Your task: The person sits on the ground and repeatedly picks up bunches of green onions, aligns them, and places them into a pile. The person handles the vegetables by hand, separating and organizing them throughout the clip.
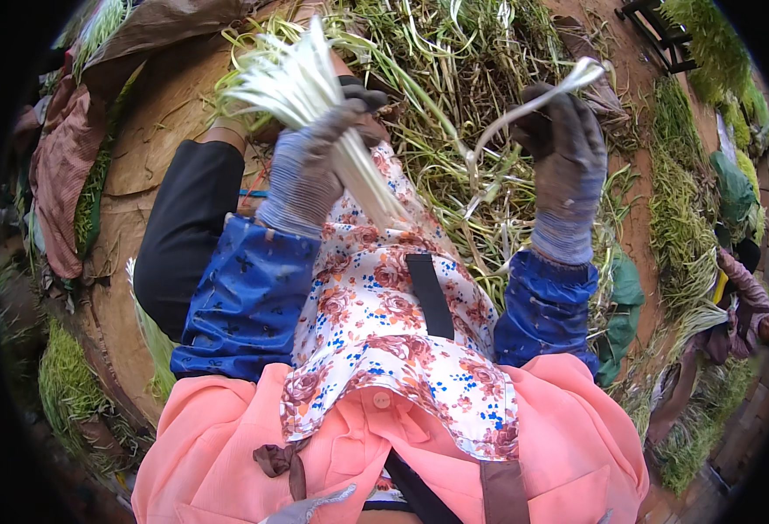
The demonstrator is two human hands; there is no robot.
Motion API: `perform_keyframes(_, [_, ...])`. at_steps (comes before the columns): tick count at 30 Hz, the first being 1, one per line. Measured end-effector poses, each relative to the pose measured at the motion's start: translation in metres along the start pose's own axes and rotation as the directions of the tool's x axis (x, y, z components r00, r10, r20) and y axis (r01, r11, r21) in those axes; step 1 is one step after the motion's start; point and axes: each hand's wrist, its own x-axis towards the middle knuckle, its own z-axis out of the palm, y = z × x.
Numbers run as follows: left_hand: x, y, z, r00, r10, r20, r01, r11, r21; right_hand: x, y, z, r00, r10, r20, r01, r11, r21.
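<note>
My left hand, in a stained knitted glove, is closed around a bundle of long white stalks over my apron. Their pale ends fan out at the upper left, and the other ends point down to the right. My right hand, gloved too, is raised at the right with its fingers bent around a single stalk with a white bulb end. The stalk's lower part hangs towards a heap of green plants and trimmings between the hands. A floral apron covers my lap.
More green bundles lie in a row on the bare ground at the right. Brown cloth covers greens at the left. A dark stool stands at the upper right. Another person is at the far right, holding pale stalks.
</note>
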Motion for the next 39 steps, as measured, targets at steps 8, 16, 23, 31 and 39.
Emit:
perform_keyframes(8, [-0.013, -0.031, 0.01, 0.996, 0.071, 0.061, -0.079, 0.986, 0.144, 0.001, 0.056, 0.051, 0.932, 0.11, 0.346, -0.154, 0.983, 0.1])
perform_keyframes(16, [-0.013, 0.002, -0.012, 0.994, 0.039, 0.1, -0.057, 0.981, 0.183, -0.004, 0.085, 0.019, 0.587, 0.581, 0.564, -0.364, 0.812, -0.456])
perform_keyframes(23, [-0.012, 0.009, -0.011, 0.995, 0.091, 0.05, -0.1, 0.968, 0.231, 0.013, 0.088, -0.076, 0.685, 0.725, 0.067, 0.24, -0.138, -0.961])
perform_keyframes(31, [-0.003, 0.033, 0.003, 0.97, 0.155, 0.187, -0.187, 0.968, 0.167, -0.004, 0.061, 0.015, 0.648, 0.358, 0.672, 0.018, 0.875, -0.483])
perform_keyframes(39, [-0.003, -0.015, -0.015, 0.983, -0.002, 0.181, 0.028, 0.99, -0.139, -0.022, 0.056, 0.03, 0.696, 0.514, 0.502, 0.055, 0.658, -0.751])
